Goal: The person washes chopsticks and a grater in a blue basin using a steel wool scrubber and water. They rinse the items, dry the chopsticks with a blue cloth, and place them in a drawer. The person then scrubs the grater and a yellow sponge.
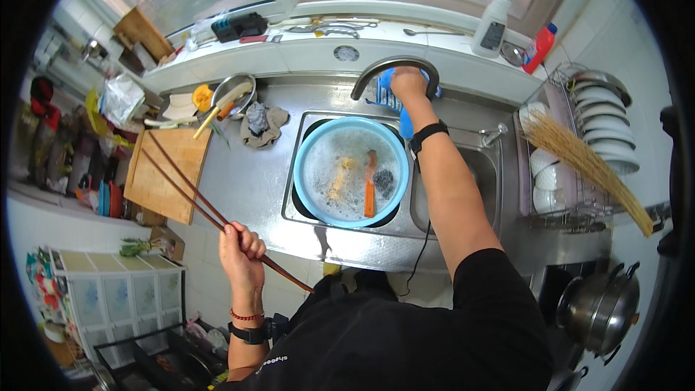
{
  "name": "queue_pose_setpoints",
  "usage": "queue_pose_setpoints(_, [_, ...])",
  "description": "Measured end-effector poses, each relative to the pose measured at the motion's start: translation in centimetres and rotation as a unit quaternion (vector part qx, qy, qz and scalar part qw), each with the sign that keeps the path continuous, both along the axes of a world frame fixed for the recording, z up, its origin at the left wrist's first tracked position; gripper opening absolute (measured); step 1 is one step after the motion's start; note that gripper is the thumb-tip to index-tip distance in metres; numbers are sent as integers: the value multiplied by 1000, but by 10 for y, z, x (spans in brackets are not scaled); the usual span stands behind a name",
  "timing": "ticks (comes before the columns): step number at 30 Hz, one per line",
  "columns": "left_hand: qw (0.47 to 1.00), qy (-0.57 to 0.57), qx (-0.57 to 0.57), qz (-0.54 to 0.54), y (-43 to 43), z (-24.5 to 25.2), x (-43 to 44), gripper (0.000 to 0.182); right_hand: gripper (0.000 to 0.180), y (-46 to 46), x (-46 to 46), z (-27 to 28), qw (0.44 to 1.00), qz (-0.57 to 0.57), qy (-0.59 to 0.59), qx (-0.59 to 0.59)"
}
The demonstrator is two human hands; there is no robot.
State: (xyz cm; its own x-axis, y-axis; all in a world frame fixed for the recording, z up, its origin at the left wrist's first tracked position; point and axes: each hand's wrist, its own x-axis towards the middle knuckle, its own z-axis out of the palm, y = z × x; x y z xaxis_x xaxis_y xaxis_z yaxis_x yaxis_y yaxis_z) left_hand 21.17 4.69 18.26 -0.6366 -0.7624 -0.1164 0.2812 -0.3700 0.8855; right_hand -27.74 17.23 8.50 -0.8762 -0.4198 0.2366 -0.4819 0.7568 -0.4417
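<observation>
My left hand (241, 250) is closed around a pair of long wooden chopsticks (203, 203), left of the sink and near the counter's front edge. My right hand (408, 86) reaches to the back of the sink, behind the curved metal faucet (399, 60). It is at a blue cloth or packet (386, 95); its fingers are partly hidden, so its grip is unclear. Between my arms, a light blue plastic basin (299, 174) of sudsy water sits in the left sink bowl. An orange-handled brush (370, 198), a dark scouring pad (384, 182) and yellowish matter lie in it.
Left are a wooden cutting board (163, 174), a metal bowl (250, 111) with vegetables, and a crumpled cloth (271, 133). Right stand a dish rack (570, 184) with plates and a straw whisk broom (586, 157). A spray bottle (491, 27) is on the windowsill.
</observation>
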Motion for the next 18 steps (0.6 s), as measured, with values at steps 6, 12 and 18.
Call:
queue_pose_setpoints(6, [988,14,17,-155,16,-5,-24,28,28,55,117,37,954,179,-180,-160])
queue_pose_setpoints(12, [896,96,99,-422,62,-18,-39,25,35,131,393,43,827,206,-359,-379])
queue_pose_setpoints(18, [774,109,153,-605,163,-34,1,25,24,187,568,29,823,-11,-408,-396])
